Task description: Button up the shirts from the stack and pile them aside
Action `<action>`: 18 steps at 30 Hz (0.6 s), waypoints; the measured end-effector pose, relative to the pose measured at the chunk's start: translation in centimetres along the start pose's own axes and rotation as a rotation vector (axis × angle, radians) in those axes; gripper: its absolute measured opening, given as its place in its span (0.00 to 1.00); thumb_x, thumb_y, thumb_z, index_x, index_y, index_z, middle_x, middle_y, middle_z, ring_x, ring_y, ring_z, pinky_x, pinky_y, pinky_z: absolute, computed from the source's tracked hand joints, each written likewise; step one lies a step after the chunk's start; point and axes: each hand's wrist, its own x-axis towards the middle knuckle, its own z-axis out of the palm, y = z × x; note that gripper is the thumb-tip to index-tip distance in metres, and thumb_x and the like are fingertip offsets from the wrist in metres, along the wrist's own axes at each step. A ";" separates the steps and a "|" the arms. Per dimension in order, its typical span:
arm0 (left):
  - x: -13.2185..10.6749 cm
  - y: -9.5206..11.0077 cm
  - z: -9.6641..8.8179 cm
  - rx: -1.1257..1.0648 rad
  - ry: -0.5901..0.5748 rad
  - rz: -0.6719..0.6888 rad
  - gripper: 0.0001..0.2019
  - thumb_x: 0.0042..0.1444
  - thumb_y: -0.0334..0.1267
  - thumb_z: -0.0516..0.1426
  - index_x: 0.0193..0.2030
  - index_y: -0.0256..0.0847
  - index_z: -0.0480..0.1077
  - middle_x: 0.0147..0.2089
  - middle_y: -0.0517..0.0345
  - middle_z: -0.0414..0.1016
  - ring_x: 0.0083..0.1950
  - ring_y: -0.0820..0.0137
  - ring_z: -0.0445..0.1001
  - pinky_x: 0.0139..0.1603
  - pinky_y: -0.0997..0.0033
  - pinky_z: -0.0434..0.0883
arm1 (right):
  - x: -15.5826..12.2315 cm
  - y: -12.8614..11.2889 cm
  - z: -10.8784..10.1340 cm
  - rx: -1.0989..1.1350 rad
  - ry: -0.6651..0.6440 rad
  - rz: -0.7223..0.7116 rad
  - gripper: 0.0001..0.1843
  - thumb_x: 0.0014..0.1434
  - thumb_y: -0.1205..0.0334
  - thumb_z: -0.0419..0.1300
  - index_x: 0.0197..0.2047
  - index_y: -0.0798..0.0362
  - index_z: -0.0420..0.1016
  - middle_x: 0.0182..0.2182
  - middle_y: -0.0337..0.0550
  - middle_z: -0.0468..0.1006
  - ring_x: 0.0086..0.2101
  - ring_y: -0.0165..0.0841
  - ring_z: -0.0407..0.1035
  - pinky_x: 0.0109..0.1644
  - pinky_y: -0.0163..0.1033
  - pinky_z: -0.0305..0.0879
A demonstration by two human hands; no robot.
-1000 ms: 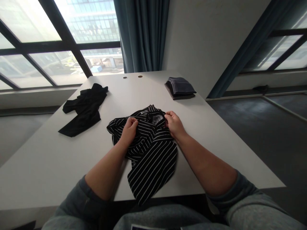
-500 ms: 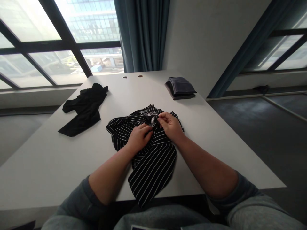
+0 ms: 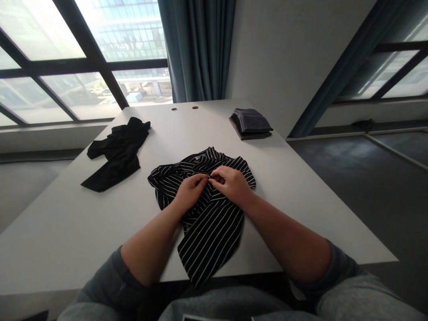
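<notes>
A black garment with thin white stripes (image 3: pixel 207 227) lies crumpled on the white table (image 3: pixel 67 232), its lower part hanging over the near edge. My left hand (image 3: pixel 190 191) and my right hand (image 3: pixel 230 183) rest on its upper middle, fingertips meeting. Both hands are closed in a pinch on a fold of the striped fabric between them. What exactly sits between the fingertips is hidden.
A plain black garment (image 3: pixel 117 149) lies spread at the table's left. A folded dark grey stack (image 3: pixel 250 122) sits at the far right. Two round cable holes (image 3: pixel 183 108) are near the far edge. Windows and a blue curtain (image 3: pixel 197 49) stand behind.
My hands came together from the garment's two sides to its middle and dropped slightly. The fabric's upper right part has spread flatter toward the right.
</notes>
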 end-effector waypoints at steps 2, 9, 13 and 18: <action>-0.1 0.1 0.0 0.062 0.037 0.010 0.11 0.67 0.39 0.55 0.43 0.42 0.80 0.44 0.56 0.84 0.46 0.63 0.81 0.52 0.64 0.74 | 0.0 0.1 0.1 0.021 0.014 0.018 0.05 0.64 0.69 0.63 0.39 0.51 0.80 0.37 0.42 0.83 0.37 0.35 0.77 0.45 0.40 0.72; -0.2 0.1 0.3 0.201 0.066 0.099 0.08 0.65 0.36 0.57 0.41 0.44 0.79 0.43 0.57 0.84 0.44 0.65 0.80 0.51 0.65 0.73 | -0.2 0.1 0.8 -0.201 -0.002 0.015 0.09 0.64 0.71 0.60 0.37 0.51 0.81 0.37 0.47 0.83 0.39 0.39 0.77 0.48 0.43 0.71; -0.1 -0.4 0.3 0.114 0.111 0.018 0.03 0.60 0.35 0.59 0.38 0.43 0.75 0.38 0.60 0.81 0.39 0.67 0.77 0.43 0.68 0.71 | -0.2 0.0 0.9 -0.070 0.045 0.078 0.09 0.66 0.68 0.61 0.37 0.50 0.82 0.37 0.45 0.85 0.38 0.38 0.78 0.48 0.41 0.71; 0.2 -1.0 0.3 -0.024 0.160 -0.028 0.03 0.56 0.33 0.58 0.32 0.42 0.69 0.34 0.62 0.77 0.38 0.69 0.74 0.43 0.70 0.70 | -0.2 -0.2 1.1 0.110 0.040 0.207 0.07 0.65 0.64 0.61 0.37 0.50 0.82 0.36 0.42 0.85 0.37 0.37 0.78 0.46 0.40 0.71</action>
